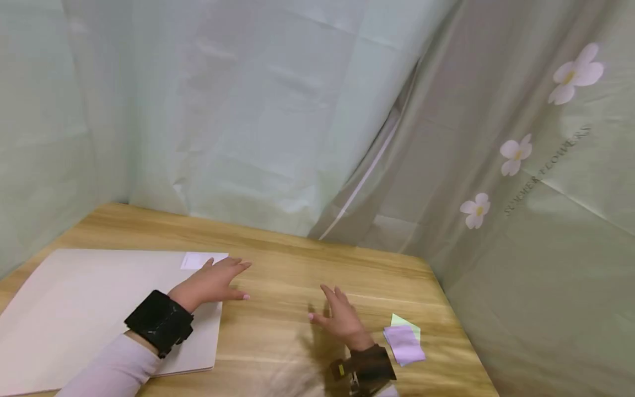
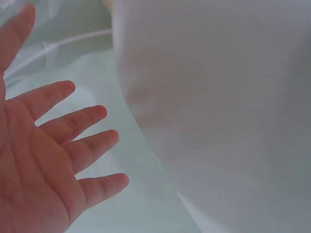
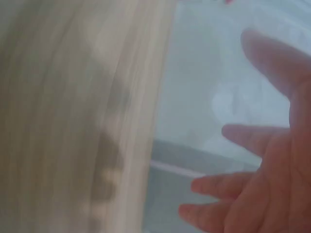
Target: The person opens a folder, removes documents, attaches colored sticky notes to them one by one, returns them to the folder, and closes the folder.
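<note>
My left hand [image 1: 213, 284] is above the right side of a large white board or stack of sheets [image 1: 99, 309], fingers spread and holding nothing. In the left wrist view its palm [image 2: 34, 170] faces the camera, with the white sheet beside it. A small white label or slip [image 1: 195, 260] lies at the sheet's far right corner, partly behind the hand. Over the bare wood to the right, my right hand [image 1: 342, 317] has its fingers extended and nothing in it. A purple paper [image 1: 405, 344] overlaps a light green paper [image 1: 409, 325] right of that hand.
The wooden table [image 1: 278, 275] runs back to pale curtains [image 1: 248, 110]. A grey-green curtain with white flowers and lettering [image 1: 570, 248] hangs along the right edge. Black wrist devices [image 1: 159, 322] are strapped to both arms.
</note>
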Available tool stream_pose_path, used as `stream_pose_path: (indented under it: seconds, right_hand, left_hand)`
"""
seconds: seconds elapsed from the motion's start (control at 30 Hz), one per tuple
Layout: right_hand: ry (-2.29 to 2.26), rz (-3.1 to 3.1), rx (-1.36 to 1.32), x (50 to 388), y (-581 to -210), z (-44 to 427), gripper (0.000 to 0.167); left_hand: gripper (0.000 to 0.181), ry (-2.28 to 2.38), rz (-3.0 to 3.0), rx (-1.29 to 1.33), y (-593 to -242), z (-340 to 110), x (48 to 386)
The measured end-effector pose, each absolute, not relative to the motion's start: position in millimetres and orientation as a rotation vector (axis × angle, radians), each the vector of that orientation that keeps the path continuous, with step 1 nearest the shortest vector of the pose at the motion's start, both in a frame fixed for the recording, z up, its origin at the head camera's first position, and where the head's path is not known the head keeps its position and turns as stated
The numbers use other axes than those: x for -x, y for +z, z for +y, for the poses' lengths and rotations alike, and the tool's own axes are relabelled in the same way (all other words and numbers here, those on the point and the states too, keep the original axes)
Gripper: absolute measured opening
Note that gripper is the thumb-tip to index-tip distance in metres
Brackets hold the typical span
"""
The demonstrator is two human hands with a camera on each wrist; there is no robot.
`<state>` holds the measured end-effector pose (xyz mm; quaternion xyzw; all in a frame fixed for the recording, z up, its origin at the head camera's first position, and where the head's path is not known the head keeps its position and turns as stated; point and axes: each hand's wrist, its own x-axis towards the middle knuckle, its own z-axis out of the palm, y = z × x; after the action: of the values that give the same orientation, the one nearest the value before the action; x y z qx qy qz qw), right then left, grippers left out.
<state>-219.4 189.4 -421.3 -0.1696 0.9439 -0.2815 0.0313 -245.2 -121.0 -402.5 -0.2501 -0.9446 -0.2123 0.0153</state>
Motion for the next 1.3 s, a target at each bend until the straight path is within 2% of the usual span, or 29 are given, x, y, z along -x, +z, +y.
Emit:
stream_pose_path:
  seconds: [0.33, 0.63, 1.07, 1.3]
  right_hand:
    - [-1.412, 2.612, 0.502, 215.0, -431.1, 179.9, 0.058]
    - [-1.837, 2.302, 0.396, 217.6, -443.6, 163.8, 0.044]
    - [-1.828, 2.12, 0.336, 210.6, -453.5, 129.4, 0.035]
    - [-1.848, 1.983, 0.336, 207.2, -462.7, 117.0, 0.028]
  left_hand:
    - [0.065, -0.601, -2.922, 0.672, -402.5, -157.8, 255.3]
    - [0.074, -0.643, -2.99, 0.586, -395.9, -192.8, 263.9]
    - [0.092, -0.606, -3.136, 0.531, -408.3, -237.6, 270.7]
    - [0.095, -0.613, -3.212, 0.464, -417.0, -251.2, 272.5]
